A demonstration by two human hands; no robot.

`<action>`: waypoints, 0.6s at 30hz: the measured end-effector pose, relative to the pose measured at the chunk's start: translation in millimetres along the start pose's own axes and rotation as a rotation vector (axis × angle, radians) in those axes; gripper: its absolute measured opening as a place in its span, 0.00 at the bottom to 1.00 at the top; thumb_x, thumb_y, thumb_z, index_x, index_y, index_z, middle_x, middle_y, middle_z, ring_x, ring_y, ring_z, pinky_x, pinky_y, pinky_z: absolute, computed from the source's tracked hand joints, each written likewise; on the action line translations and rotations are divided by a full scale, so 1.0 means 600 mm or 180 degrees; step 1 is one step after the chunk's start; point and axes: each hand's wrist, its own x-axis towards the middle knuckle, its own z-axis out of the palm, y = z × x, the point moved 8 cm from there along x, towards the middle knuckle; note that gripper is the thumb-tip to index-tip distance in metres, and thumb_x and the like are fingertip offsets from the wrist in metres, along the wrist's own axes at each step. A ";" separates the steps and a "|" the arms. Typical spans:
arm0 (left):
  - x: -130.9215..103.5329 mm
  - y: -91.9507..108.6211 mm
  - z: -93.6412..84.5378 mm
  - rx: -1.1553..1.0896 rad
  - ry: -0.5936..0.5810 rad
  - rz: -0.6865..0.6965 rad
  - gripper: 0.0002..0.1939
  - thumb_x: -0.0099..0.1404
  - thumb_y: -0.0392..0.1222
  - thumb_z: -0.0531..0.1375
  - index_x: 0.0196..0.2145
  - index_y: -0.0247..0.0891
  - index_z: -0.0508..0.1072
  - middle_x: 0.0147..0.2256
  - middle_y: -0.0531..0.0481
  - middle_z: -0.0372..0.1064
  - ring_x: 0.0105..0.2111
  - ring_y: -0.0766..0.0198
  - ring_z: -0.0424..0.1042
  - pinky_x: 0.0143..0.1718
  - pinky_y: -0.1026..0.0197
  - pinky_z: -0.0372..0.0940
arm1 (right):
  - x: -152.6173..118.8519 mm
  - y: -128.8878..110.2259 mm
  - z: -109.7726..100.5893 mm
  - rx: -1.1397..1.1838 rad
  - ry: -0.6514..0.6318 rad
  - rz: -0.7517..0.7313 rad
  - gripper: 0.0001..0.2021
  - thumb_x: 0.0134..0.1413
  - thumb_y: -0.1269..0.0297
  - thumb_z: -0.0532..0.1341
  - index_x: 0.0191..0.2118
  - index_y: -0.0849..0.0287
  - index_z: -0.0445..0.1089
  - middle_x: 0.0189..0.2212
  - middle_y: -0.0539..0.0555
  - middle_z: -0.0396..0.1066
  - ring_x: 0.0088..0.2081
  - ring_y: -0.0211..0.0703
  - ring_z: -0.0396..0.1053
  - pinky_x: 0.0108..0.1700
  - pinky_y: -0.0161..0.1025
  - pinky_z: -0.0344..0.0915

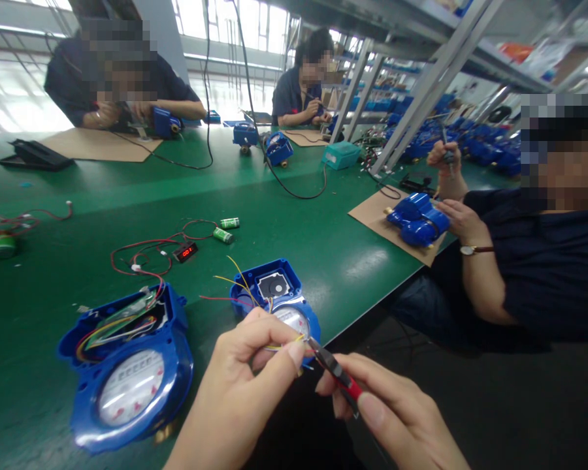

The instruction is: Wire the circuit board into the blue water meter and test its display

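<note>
My left hand [255, 385] pinches several thin wires [273, 348], one of them yellow, between thumb and forefinger. In my right hand [396, 411] is a pair of wire cutters [345, 377] with red and black handles, its jaws touching the wire ends at my left fingertips. Just behind my hands lies a blue water meter [311, 313] with an open box section, from which yellow and red wires stick out. To the left sits a second blue water meter [179, 365], its open box holding a green circuit board [120, 326] and coloured wires.
A small red-digit display [185, 252] and green batteries [223, 235] lie wired together on the green table [294, 222]. At right, a co-worker handles a blue meter [416, 219] on cardboard [367, 212]. Two other people work across the table. A black cable [247, 85] hangs down.
</note>
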 end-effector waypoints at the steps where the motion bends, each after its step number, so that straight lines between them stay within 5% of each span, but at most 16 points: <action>1: 0.000 0.000 0.000 0.0007 0.0008 -0.0003 0.12 0.67 0.46 0.60 0.27 0.43 0.76 0.29 0.54 0.66 0.31 0.62 0.63 0.34 0.61 0.54 | 0.000 -0.001 0.000 -0.0002 -0.0022 0.0003 0.11 0.66 0.64 0.56 0.47 0.49 0.75 0.36 0.49 0.78 0.35 0.39 0.75 0.39 0.31 0.72; 18: 0.002 -0.002 -0.002 -0.0027 0.0016 -0.0067 0.13 0.66 0.47 0.60 0.26 0.42 0.75 0.29 0.52 0.66 0.31 0.61 0.62 0.32 0.61 0.54 | 0.003 -0.002 0.002 -0.0110 -0.0081 0.0058 0.10 0.66 0.63 0.55 0.41 0.53 0.75 0.31 0.49 0.75 0.29 0.38 0.70 0.35 0.32 0.69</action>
